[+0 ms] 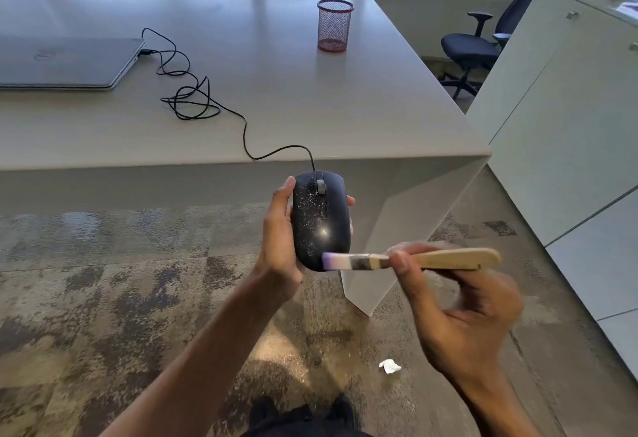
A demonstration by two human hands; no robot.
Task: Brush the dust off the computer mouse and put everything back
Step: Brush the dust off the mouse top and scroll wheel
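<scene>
A black wired computer mouse (320, 215) with white dust specks on its top is held in front of the desk edge, above the floor. My left hand (278, 240) grips it from the left and underneath. My right hand (459, 305) holds a flat brush (411, 260) by its pale wooden handle. The brush lies level, its whitish bristles touching the near end of the mouse. The mouse cable (193, 95) runs in loose coils across the desk to a closed grey laptop (65, 62).
The white desk (310, 102) carries a red mesh pen cup (334, 25) at the back right. A white cabinet (566, 119) stands to the right, with a dark office chair (473, 50) behind it. A crumpled white scrap (389, 366) lies on the carpet.
</scene>
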